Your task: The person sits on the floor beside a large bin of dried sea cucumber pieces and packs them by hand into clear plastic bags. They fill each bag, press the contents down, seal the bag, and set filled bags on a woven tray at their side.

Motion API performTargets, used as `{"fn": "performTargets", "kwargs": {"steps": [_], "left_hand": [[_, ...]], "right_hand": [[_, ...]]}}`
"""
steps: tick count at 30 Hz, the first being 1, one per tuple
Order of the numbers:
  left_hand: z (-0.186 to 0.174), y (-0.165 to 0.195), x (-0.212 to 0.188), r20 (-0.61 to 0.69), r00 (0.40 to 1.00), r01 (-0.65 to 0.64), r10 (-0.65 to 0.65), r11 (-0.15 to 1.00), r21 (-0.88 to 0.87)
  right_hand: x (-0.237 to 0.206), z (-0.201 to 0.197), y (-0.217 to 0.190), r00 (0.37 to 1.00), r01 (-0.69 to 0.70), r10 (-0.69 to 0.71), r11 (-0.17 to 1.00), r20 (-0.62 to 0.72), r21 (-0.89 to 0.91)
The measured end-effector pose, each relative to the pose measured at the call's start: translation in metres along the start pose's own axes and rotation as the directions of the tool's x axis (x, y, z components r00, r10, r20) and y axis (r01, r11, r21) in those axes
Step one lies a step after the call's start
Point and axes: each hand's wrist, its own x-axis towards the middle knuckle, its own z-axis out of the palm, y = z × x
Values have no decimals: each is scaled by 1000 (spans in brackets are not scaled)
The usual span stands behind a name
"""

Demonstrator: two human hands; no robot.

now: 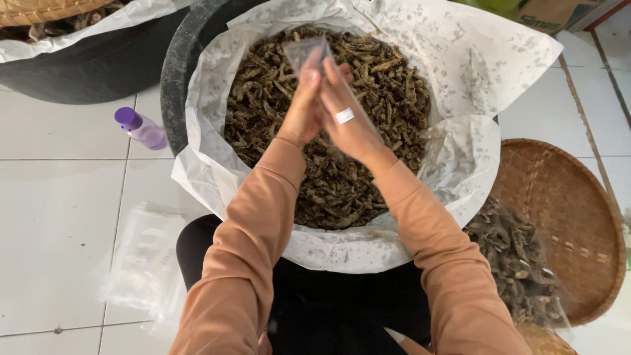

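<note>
Here, a small clear plastic bag (307, 51) sits pressed between my two hands, held up over the middle of the big tub. My left hand (302, 105) and my right hand (348, 118), which has a white plaster on it, lie palm to palm with the fingers closed flat on the bag, its open end poking out above my fingertips. To do this well, I judge I should rub the two film layers against each other near the mouth so they slide apart, and keep the bag over the tub.

Below it lies a heap of dark dried fish (328, 125) on white spotted paper (473, 59) lining the black tub (174, 72). On the tiled floor (59, 197) to my left stand a purple bottle (141, 128) and a stack of empty plastic bags (144, 263). To my right, filled bags of dried fish (516, 260) rest on a woven bamboo tray (572, 217).
</note>
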Motion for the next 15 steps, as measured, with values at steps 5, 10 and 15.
{"fn": "performTargets", "kwargs": {"steps": [5, 10, 15], "left_hand": [[-80, 76, -6, -508, 715, -509, 481, 856, 94], [-115, 90, -21, -676, 595, -783, 435, 503, -366], [-98, 52, -2, -545, 822, -568, 163, 304, -765]], "right_hand": [[10, 62, 8, 968, -99, 106, 994, 226, -41], [83, 96, 32, 868, -129, 313, 892, 386, -433], [172, 151, 32, 812, -68, 408, 776, 417, -627]]}}
